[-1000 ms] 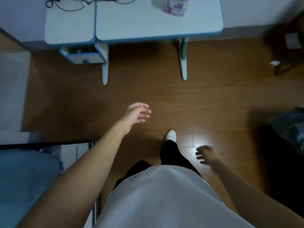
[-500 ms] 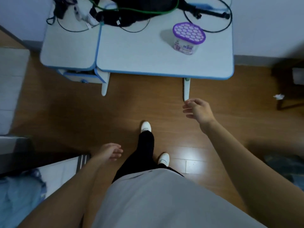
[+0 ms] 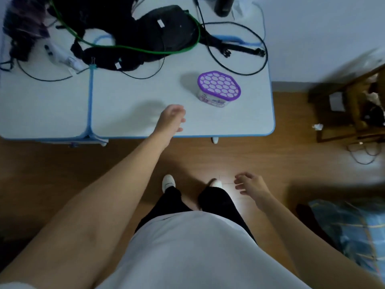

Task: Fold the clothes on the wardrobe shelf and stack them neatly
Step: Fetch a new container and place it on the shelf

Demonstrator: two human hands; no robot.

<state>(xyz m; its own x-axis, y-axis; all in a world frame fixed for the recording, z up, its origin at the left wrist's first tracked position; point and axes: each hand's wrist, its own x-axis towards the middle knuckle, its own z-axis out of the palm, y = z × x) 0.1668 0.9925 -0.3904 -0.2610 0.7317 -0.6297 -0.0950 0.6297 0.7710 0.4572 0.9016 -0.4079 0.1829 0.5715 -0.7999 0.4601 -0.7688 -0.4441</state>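
2 hands (image 3: 171, 119) (image 3: 251, 185), 2 white shoes (image 3: 168, 181) (image 3: 216, 183), 1 purple-lidded tub (image 3: 219, 86)

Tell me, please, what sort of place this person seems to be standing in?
Probably a bedroom or study at home: a pale desk with blue edging, cluttered with a black bag, a brown wood-look floor, and blue checked bedding at the lower right.

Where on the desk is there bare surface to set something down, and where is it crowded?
Bare on the desk: the front left panel, left of the blue seam; the front strip between seam and purple-lidded tub, partly under the left hand. Crowded: the back, under black bag, green cable and black cables.
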